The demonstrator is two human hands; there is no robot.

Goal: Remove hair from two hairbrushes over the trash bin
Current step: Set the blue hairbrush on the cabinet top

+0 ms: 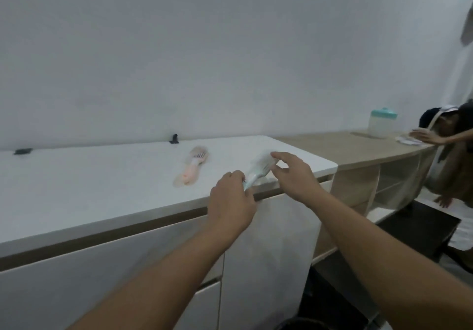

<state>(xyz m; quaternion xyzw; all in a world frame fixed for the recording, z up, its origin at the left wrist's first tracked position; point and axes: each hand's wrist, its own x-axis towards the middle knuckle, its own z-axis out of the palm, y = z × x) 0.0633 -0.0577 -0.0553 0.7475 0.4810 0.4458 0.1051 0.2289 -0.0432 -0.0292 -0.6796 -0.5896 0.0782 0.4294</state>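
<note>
A white counter (102,181) is seen running leftward from a squared right corner; its front edge passes beneath both hands. To its right a lower wooden counter (358,148) adjoins, with open shelving under it. Bare counter surface is seen left of and behind the brushes. At the lower frame edge, below the right forearm, a dark rim is seen, possibly the bin (304,323); it cannot be told for certain.

The teal brush (258,171) is held just above the counter's front edge, near the right corner, head tilted up and away. The left hand (234,203) is closed around its handle, fingers curled together. The right hand (294,173) is at the brush head, fingers spread and partly curled, thumb and forefinger apart; fingertips appear to touch the head, though blur prevents certainty.

The pink brush (193,168) is lying flat on the counter, bristles up, just left of the teal brush, apart from it.

A second person's hand (425,136) rests on the wooden counter at far right, beside a teal-lidded jar (381,123).
</note>
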